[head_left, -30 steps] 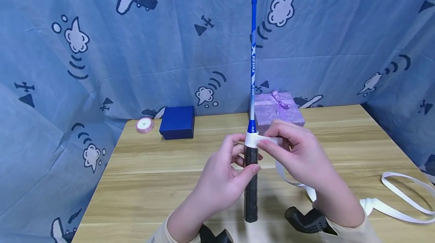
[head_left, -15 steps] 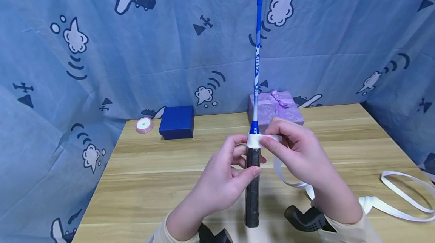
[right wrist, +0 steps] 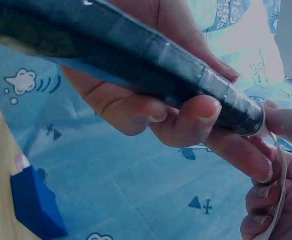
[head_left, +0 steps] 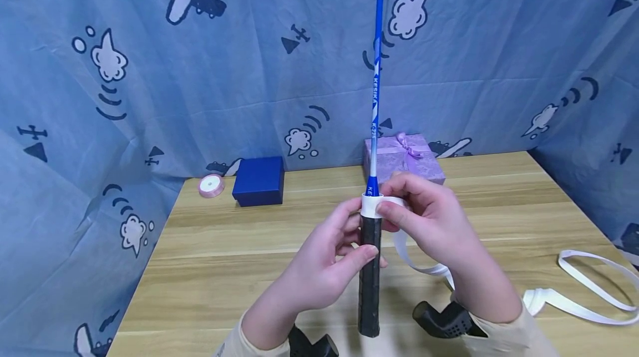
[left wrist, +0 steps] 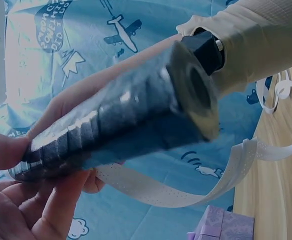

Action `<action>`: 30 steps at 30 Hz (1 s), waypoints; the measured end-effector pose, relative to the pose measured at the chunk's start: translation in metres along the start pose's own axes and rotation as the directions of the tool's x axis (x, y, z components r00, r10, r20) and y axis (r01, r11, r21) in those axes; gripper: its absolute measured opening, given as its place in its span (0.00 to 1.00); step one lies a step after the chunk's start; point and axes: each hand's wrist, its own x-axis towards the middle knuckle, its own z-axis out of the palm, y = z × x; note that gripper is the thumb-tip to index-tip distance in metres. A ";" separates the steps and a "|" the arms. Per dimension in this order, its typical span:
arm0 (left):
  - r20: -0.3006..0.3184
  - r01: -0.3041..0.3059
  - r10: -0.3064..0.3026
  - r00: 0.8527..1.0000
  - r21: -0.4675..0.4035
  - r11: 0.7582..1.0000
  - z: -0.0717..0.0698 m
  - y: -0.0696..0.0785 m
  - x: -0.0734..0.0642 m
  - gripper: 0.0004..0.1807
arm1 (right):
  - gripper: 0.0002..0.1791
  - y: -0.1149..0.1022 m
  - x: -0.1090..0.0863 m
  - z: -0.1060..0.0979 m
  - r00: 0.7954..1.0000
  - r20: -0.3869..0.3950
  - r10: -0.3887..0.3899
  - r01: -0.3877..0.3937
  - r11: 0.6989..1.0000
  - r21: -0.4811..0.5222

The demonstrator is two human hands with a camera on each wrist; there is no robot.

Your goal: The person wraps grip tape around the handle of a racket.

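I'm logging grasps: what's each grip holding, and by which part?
The left grip holds the badminton racket by the upper half of its black handle; the right grip pinches the white tape beside where it wraps the handle's top.

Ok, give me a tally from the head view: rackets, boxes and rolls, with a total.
Rackets: 1 (blue racket)
Boxes: 2 (dark blue box, purple box)
Rolls: 1 (pink-and-white roll)
Total: 4

One racket [head_left: 374, 146], one tape [head_left: 371, 207], one spool [head_left: 211, 185], two boxes [head_left: 258, 180] [head_left: 424, 166]
Boxes: one blue, one purple with one bow [head_left: 408, 149]. Also two sleeves [head_left: 257, 341] [head_left: 514, 338], two black wrist devices [head_left: 321, 347] [head_left: 444, 321], one worktop [head_left: 214, 268].
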 end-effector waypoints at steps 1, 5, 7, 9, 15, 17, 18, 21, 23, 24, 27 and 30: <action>0.012 -0.022 0.022 1.000 -0.002 1.000 -0.001 -0.001 0.000 0.33 | 0.07 0.000 0.000 0.000 1.000 0.002 0.010 -0.010 1.000 0.002; 0.064 -0.081 0.082 0.995 -0.009 0.997 -0.004 -0.005 -0.002 0.42 | 0.12 0.003 -0.001 0.001 0.999 0.045 -0.028 0.027 0.999 0.037; 0.098 -0.100 0.102 0.990 -0.022 0.995 -0.006 -0.006 -0.002 0.46 | 0.13 0.006 -0.001 0.001 0.994 0.087 -0.073 0.066 0.995 0.080; 0.129 -0.115 0.120 0.984 -0.041 0.992 -0.006 -0.006 -0.002 0.47 | 0.13 0.007 -0.002 0.001 0.988 0.118 -0.101 0.087 0.989 0.117; 0.080 -0.067 0.066 0.995 0.019 0.998 -0.002 -0.004 0.000 0.50 | 0.10 0.002 -0.001 0.006 0.991 0.084 -0.105 0.104 0.994 0.017; -0.012 0.016 -0.015 1.000 0.108 0.994 0.002 -0.002 0.000 0.48 | 0.10 0.001 -0.001 0.009 0.993 0.053 -0.107 0.111 0.992 -0.068; -0.064 0.060 -0.051 0.997 0.157 0.986 0.005 -0.002 0.000 0.47 | 0.11 0.001 -0.001 0.011 0.994 0.034 -0.107 0.110 0.988 -0.111; -0.198 0.158 -0.100 0.975 0.303 0.940 0.010 -0.001 0.000 0.38 | 0.13 0.000 0.001 0.014 0.992 -0.025 -0.122 0.112 0.962 -0.250; -0.261 0.187 -0.088 0.961 0.381 0.906 0.013 -0.001 0.000 0.31 | 0.14 0.001 0.001 0.014 0.988 -0.061 -0.143 0.117 0.943 -0.310; -0.282 0.193 -0.078 0.956 0.407 0.893 0.014 -0.002 -0.001 0.29 | 0.14 0.001 0.001 0.014 0.986 -0.072 -0.148 0.115 0.935 -0.336; -0.307 0.193 -0.051 0.950 0.451 0.871 0.015 -0.002 -0.001 0.25 | 0.15 0.002 0.001 0.014 0.983 -0.077 -0.166 0.124 0.914 -0.385; -0.298 0.185 -0.064 0.952 0.397 0.899 0.014 -0.001 -0.001 0.24 | 0.16 0.000 0.001 0.012 0.984 -0.062 -0.168 0.127 0.900 -0.417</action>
